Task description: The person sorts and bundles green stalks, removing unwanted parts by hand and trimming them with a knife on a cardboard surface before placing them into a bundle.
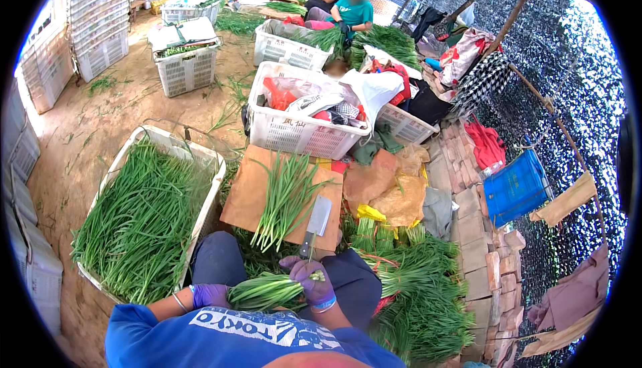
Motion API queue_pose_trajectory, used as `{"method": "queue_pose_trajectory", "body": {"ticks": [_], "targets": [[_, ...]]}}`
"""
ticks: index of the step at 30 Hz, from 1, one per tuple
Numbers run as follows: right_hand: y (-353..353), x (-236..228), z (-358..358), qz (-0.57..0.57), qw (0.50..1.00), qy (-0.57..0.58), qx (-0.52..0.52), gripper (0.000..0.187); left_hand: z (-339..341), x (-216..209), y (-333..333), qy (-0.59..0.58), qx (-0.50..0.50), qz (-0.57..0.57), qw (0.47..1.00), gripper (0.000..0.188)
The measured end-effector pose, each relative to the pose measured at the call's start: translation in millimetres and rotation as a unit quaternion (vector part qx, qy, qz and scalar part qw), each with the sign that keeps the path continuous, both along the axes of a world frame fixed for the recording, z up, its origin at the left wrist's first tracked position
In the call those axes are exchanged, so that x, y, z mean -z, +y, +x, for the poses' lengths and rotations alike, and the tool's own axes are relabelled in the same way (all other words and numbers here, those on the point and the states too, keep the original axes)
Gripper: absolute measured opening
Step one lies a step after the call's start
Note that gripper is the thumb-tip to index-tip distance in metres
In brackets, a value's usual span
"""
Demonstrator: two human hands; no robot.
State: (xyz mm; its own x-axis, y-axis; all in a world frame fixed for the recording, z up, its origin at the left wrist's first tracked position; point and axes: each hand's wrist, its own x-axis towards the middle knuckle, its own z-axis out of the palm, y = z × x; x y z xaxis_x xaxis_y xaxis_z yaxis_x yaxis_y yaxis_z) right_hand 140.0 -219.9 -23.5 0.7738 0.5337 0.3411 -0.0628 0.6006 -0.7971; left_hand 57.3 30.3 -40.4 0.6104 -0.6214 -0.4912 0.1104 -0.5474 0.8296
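the purple-gloved right hand [314,286] has its fingers curled around the pale stem end of a bunch of long green stalks [266,292], which lies across the front of the person's blue shirt [180,341]. the left hand [211,296], gloved in purple too, is at the leafy end of the same bunch; its fingers are mostly hidden there, so i cannot tell how tightly they close. just beyond the right fingers is the dark handle of a cleaver [318,217], whose broad blade points away from them on a brown board [242,194]. on that board, beside the cleaver and farther from the fingers, rests a loose heap of stalks [284,197], its pale ends turned toward the person. to the left of the left fingers stands a white crate [219,171] filled with loose greens [144,217]. to the right of the right fingers, past the person's dark-clad knee [351,278], many green bundles [421,294] lie piled alongside a low row of bricks [476,274]. straight ahead of the fingers, past the board, is another white crate [301,135] stuffed with bags and cloths (a red bag shows among them). well beyond it, far from the fingers, a co-worker in a green top [358,14] sits among more greens.
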Motion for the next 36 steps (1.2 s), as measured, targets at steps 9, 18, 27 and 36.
{"method": "queue_pose_trajectory", "body": {"ticks": [9, 18, 27, 36], "targets": [[0.7, -0.1, -17.7, 0.098, 0.980, 0.173, 0.021, 0.010, -3.8, -32.3, -8.7, 0.012, -0.021, 0.057, 0.998, 0.049], [-5.7, -7.6, -34.7, 0.114, 0.980, 0.161, 0.008, 0.009, -23.4, -10.4, -9.7, -0.006, -0.067, 0.019, 0.998, 0.047], [-14.1, -4.0, -48.3, 0.143, 0.971, 0.191, 0.035, 0.006, -35.9, -25.7, -18.2, -0.020, -0.066, 0.044, 0.997, 0.057], [-29.0, 22.2, -69.4, 0.187, 0.919, 0.328, 0.111, 0.008, -44.0, -55.4, -24.2, -0.082, -0.015, 0.015, 0.996, 0.074]]}}
